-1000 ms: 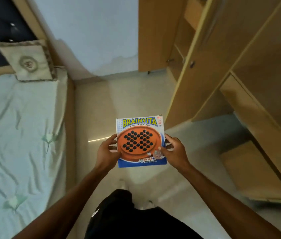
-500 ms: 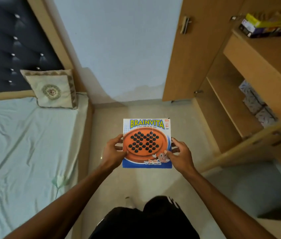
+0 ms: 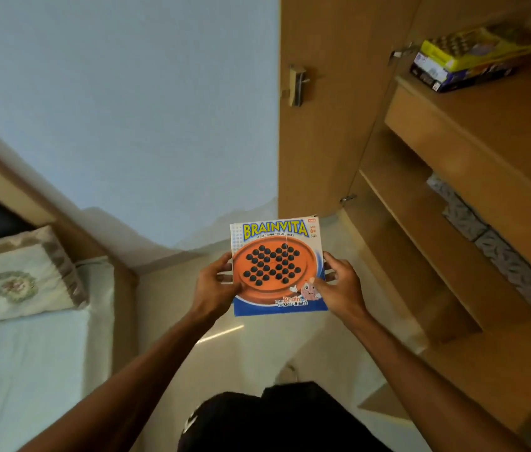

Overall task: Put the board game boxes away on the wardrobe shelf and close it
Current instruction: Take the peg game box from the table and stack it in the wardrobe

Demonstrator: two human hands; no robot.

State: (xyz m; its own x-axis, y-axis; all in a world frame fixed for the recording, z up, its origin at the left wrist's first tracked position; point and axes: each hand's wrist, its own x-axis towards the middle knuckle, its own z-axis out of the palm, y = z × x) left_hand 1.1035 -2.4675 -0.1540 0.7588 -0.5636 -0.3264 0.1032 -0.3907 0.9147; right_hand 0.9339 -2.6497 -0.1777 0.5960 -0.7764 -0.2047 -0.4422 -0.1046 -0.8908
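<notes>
I hold a flat Brainvita game box (image 3: 275,252), orange board on its cover, face up in front of me over the floor. My left hand (image 3: 213,287) grips its left edge and my right hand (image 3: 342,285) grips its right edge. The open wardrobe (image 3: 472,164) stands at the right. On its upper shelf (image 3: 502,112) lie two stacked game boxes (image 3: 467,60), a yellow one on a dark one. The held box is lower than that shelf and to its left.
The wardrobe door (image 3: 319,102) stands open against the pale blue wall, its handle (image 3: 296,84) facing me. Patterned grey boxes (image 3: 492,243) fill a lower shelf. A bed (image 3: 29,353) with a cushion (image 3: 19,275) lies at the left. Tiled floor runs between bed and wardrobe.
My view has swung up and toward the wardrobe, so its shelves and the stacked boxes now show. Both hands still hold the Brainvita box, raised slightly.
</notes>
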